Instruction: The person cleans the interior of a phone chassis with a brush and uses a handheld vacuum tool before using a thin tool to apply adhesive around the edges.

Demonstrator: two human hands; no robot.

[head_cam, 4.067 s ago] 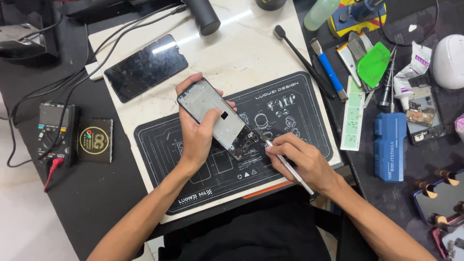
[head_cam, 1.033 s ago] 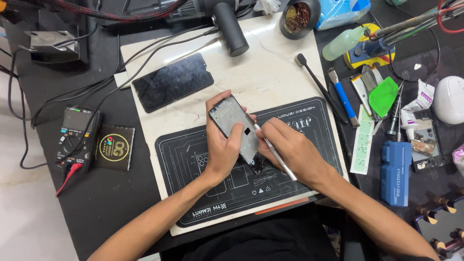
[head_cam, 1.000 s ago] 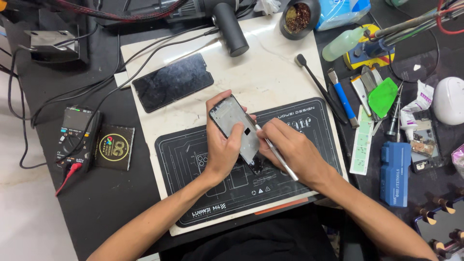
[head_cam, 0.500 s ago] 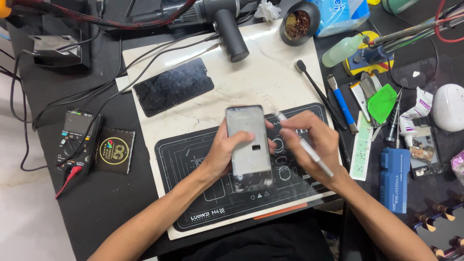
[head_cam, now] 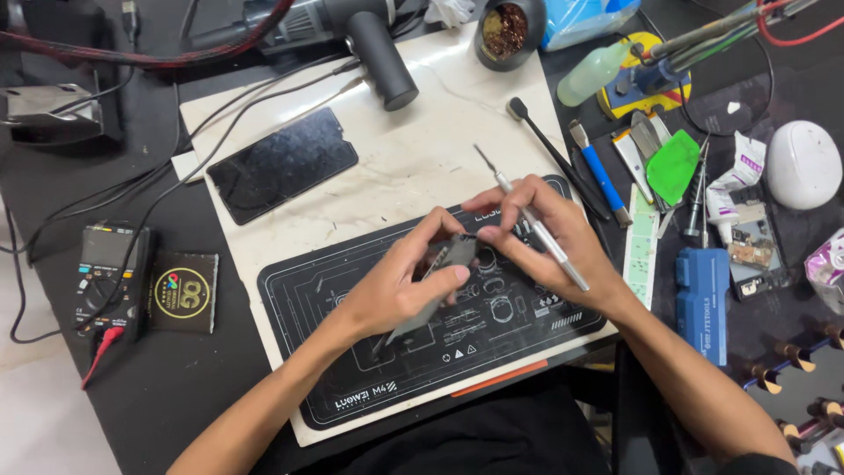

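My left hand (head_cam: 400, 286) grips a grey phone body (head_cam: 438, 280), turned almost edge-on above the black work mat (head_cam: 325, 308). My right hand (head_cam: 541, 237) holds a slim silver screwdriver (head_cam: 536, 224) along its fingers, tip pointing up and away, while its thumb and forefinger pinch at the phone's top edge. A detached black phone screen (head_cam: 283, 164) lies on the white board (head_cam: 387, 167) to the upper left of both hands.
A black heat gun (head_cam: 380, 48) and cables lie at the top. A multimeter (head_cam: 110, 273) and a small black box (head_cam: 182, 292) sit left. Right of the mat are a black brush (head_cam: 552, 151), blue-handled tool (head_cam: 598, 171), green pick (head_cam: 673, 165), blue case (head_cam: 702, 303) and white pod (head_cam: 802, 164).
The phone body has gone from lying flat, face up, to nearly edge-on in my left hand. My right hand moved to its top edge, the screwdriver now angled up and away.
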